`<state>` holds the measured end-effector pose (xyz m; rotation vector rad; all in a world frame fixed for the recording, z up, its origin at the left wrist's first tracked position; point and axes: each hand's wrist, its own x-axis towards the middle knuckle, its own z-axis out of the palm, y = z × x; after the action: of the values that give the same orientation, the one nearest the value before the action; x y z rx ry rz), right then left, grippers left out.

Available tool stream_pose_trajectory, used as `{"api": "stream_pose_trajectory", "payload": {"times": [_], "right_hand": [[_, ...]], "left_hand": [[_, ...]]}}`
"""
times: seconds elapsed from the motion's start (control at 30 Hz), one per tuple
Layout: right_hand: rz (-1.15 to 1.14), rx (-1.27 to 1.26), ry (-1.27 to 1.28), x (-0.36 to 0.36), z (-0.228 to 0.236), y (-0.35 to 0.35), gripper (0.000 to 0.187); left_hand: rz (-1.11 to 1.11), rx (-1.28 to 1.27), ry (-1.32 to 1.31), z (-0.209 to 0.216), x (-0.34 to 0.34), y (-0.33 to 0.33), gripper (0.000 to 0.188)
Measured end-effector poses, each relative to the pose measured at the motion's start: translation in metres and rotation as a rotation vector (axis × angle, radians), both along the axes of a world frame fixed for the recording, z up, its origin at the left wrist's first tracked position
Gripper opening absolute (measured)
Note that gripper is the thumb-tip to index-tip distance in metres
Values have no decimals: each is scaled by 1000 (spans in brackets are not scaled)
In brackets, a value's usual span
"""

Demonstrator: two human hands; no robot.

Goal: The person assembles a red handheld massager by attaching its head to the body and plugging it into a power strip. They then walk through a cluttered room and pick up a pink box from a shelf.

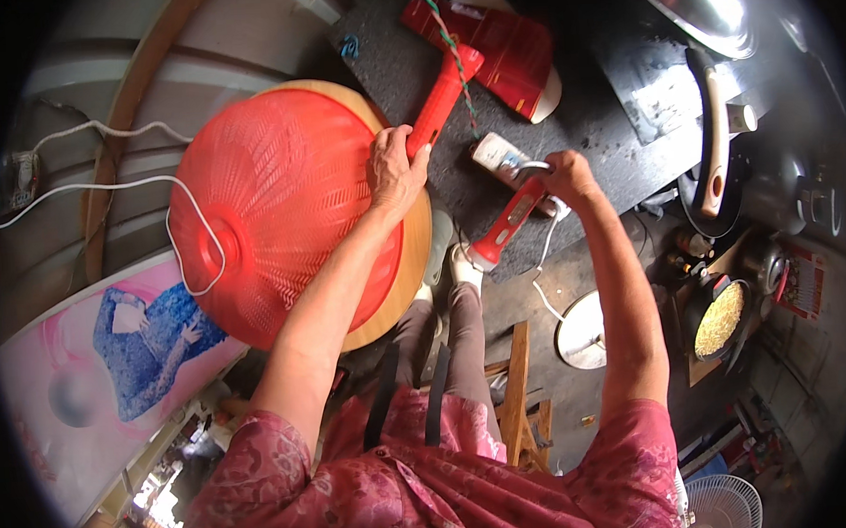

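Note:
My left hand (398, 171) is closed around the rear end of a red flashlight (446, 95), which points away over the dark counter. Beside that hand, to the left, stands a large red mesh food cover (277, 167) on a round wooden board (415, 255). My right hand (570, 176) is closed with its fingertips on a white cord (533, 166) next to a white power strip (499, 155). A second red flashlight (511, 220) reaches from near those fingers toward the counter's near corner. Whether the fingers also touch this flashlight cannot be made out.
A red package (504, 58) lies farther back on the dark counter (595, 134). A twisted green-and-red cord (459, 64) hangs above it. To the right are a pan handle (715, 147) and a pan of yellowish food (720, 319). A round white lid-like disc (582, 333) is below.

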<state>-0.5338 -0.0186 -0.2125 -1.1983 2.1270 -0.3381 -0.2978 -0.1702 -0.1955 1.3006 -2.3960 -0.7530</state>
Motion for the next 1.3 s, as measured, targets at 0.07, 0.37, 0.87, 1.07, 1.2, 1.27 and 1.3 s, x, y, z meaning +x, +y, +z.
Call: {"api": "stream_pose_trajectory", "payload": {"times": [0.07,0.37,0.87,1.07,1.2,1.27,1.3], "right_hand": [[-63,16,-59,3,0,-1,19],[-174,-142,-223,12,28,7,19],[-227,-682,186,105,127,85,35],[115,-469,433,119,149,90,62],[-277,-627,317,107,157,97,74],[-660,-609,68,108,148,100,71],[-860,-584,-168,108,144,100,70]], "left_hand": [[-19,-34,-5,-1,-10,-7,46],[-15,148,-344,-21,-24,-24,50],[-302,434,41,89,89,73,42],[-658,277,-132,120,60,70,47],[-701,232,-105,136,15,78,44],[-656,287,-67,129,-4,93,46],[-638,228,-73,131,-13,102,46]]}}
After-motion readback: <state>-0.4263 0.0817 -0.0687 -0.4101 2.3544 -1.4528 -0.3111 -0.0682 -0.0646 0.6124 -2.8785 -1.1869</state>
